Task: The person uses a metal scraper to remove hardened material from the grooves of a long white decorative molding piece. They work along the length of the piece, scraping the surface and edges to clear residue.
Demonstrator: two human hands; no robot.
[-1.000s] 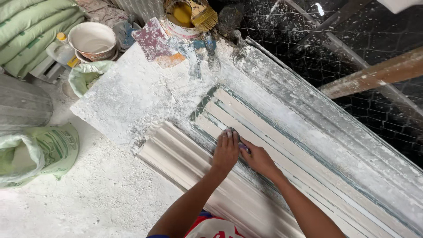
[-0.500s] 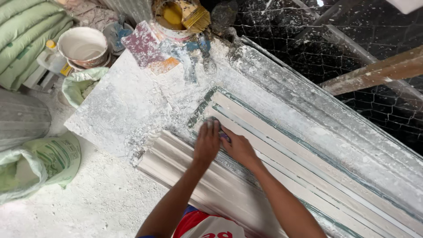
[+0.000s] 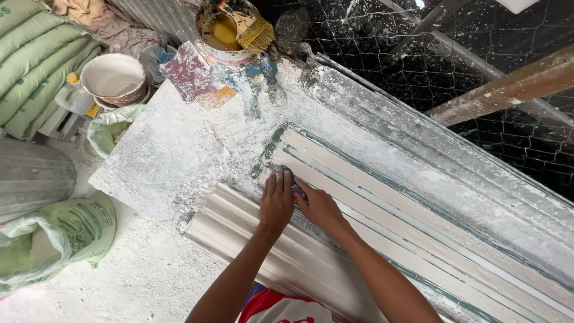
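— What filled the frame?
— A plaster-caked table (image 3: 179,149), with a long ribbed moulding (image 3: 418,239) running from centre to lower right.
— And the hands?
— At centre. The left hand (image 3: 276,200) lay flat, fingers extended, on the moulding's end; the right hand (image 3: 318,206) beside it gripped a small dark tool (image 3: 298,191).

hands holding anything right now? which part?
Right hand pinches a small dark tool by its near end; the rest is hidden. Left hand lies flat on the plaster moulding, no grip.
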